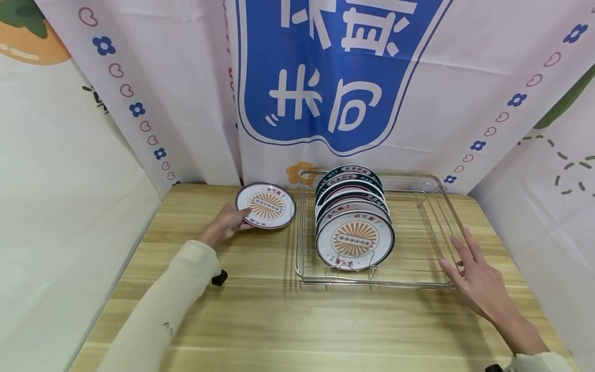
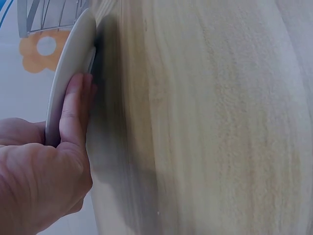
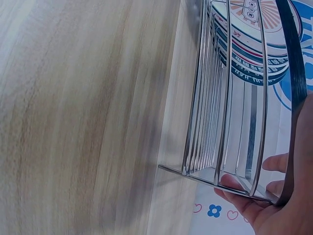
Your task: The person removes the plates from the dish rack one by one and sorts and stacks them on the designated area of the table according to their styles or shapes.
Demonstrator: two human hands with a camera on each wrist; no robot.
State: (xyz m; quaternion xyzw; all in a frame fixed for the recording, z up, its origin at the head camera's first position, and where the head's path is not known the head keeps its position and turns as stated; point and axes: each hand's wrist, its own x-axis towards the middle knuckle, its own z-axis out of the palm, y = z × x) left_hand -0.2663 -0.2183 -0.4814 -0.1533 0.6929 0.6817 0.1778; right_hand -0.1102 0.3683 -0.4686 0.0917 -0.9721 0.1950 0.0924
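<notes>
A wire rack (image 1: 441, 217) stands on the table (image 1: 279, 320), right of its middle and close to the curtain (image 1: 186, 103) hanging behind. In the rack's left half a row of plates (image 1: 354, 227) stands on edge, one behind another. Left of the rack, just beside it, a single plate (image 1: 266, 205) sits toward the table's back edge, with the left hand (image 1: 225, 223) at its near-left rim. The right hand (image 1: 479, 279) lies at the rack's near-right corner, its fingers touching the wire.

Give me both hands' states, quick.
Left hand: gripping the plate by its rim.
Right hand: open, straight fingers on the wire rack.
</notes>
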